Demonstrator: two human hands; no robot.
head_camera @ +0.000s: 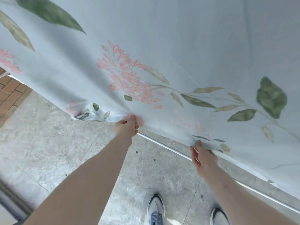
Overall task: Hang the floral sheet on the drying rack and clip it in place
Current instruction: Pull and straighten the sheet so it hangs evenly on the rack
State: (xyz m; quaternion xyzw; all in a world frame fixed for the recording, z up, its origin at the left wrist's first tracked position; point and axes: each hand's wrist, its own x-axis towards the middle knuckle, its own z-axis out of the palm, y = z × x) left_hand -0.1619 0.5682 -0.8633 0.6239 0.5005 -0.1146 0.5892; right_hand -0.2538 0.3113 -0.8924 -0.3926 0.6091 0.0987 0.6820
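A pale blue floral sheet [178, 46] with pink blossoms and green leaves fills the upper part of the view, spread over the drying rack. One silver rail of the rack [164, 145] shows under the sheet's near edge, running from centre down to the right. My left hand [127, 126] grips the sheet's edge at the centre, fingers curled into the cloth. My right hand [203, 157] pinches the edge further right, just above the rail. No clips are visible.
Grey mottled floor tiles [65, 151] lie below. My two white and blue shoes [155, 210] stand at the bottom. Brown brick paving [11, 93] shows at the left edge. A dark strip runs along the lower left corner.
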